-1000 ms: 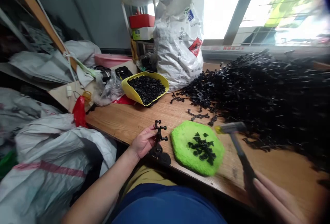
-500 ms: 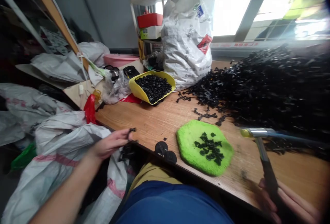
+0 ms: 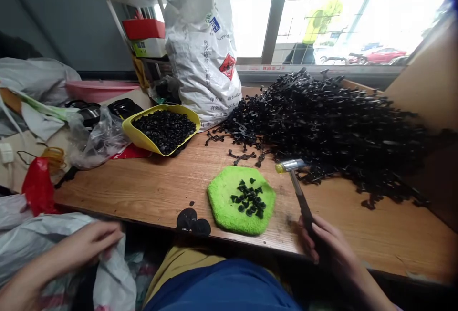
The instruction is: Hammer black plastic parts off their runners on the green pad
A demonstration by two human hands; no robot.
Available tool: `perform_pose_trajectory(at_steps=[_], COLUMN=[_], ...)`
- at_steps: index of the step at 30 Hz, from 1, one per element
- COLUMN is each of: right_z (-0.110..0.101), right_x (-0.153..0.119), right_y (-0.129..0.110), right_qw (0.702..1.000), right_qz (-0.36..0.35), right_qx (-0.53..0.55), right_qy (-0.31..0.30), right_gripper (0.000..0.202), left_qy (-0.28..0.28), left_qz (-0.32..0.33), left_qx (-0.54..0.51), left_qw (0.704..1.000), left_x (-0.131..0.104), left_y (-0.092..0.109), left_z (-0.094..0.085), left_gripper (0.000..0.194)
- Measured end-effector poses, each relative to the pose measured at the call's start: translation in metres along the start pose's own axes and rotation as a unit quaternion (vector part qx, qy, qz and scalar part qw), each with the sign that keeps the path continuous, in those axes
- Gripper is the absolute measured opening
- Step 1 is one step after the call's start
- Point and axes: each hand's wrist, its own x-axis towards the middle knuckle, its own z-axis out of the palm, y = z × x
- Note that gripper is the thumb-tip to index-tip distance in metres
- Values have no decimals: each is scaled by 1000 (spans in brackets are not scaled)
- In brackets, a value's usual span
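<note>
My right hand [image 3: 327, 242] is closed around the dark handle of a small hammer [image 3: 304, 206]. The hammer's silver head has a yellow tip and is raised above the table's right half. To its left, a bright green fuzzy pad [image 3: 222, 206] carries a cluster of small black plastic parts [image 3: 250, 199]. My left hand [image 3: 98, 242] is blurred, over an open white woven sack [image 3: 114, 277] beside the table's front edge. Its fingers point down and are smeared, and no piece shows in them.
A large heap of black plastic pieces [image 3: 322, 115] covers the back right. A yellow scoop [image 3: 141, 144] full of small black parts stands left of it, before a tall white sack [image 3: 200, 53]. Black discs [image 3: 186, 219] lie at the front edge of the wooden table [image 3: 143, 191].
My left hand has moved over the white sack, and the black piece it held no longer shows. The view has turned right. My right hand still grips the hammer.
</note>
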Motion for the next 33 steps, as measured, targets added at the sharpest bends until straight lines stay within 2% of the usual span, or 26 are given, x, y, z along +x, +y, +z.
perform_pose_trajectory(at_steps=[1,2,3,5,6,7,9,12,14,16,18,20,23,25,26,29,31,33], right_z=[0,0,0,-1,-1,-2,-4,-5,-6,-6,-7,-7,-8,-9,-9,-10,-10,-10], right_x=[0,0,0,1,1,1,1,0,-1,-1,-1,-1,-1,-1,-1,-2,-2,-2], right_y=[0,-1,-1,0,0,1,2,4,5,5,5,5,4,4,4,5,6,7], right_qw=[1000,1000,1000,1000,1000,1000,1000,999,998,998,998,998,999,999,999,999,999,999], right_qz=[-2,-6,-11,-15,-15,-17,-22,-38,-43,-44,-41,-37,-34,-40,-44,-50,-47,-44], right_qx=[-5,-8,-9,-7,-3,1,9,20,32,44,51,50,32,18,14,9,13,15], right_qy=[-1,-4,-8,-18,-21,-21,-15,6,21,23,19,11,3,-3,-6,-9,-12,-13], right_gripper=[24,24,24,25,25,25,25,23,22,21,20,20,21,22,22,21,21,20], left_qy=[-31,-23,19,91,103,89,37,-55,-78,-57,-7,68,192,232,229,170,150,158], left_qz=[69,146,216,325,371,418,482,495,478,471,469,445,359,288,257,187,161,150], left_qx=[44,77,94,110,117,124,130,121,116,122,135,148,148,140,130,37,-9,30], left_qw=[996,986,972,935,916,896,866,859,867,872,873,880,901,918,930,967,975,976], left_x=[23,48,73,123,147,169,207,243,252,251,242,227,200,184,178,166,159,153], left_y=[27,57,87,141,164,182,208,224,224,219,211,200,176,155,144,111,96,89], left_z=[1,5,11,29,41,53,77,104,114,117,114,106,90,80,75,68,66,67], left_gripper=[29,20,14,23,31,40,54,57,46,34,26,24,24,25,25,25,26,26])
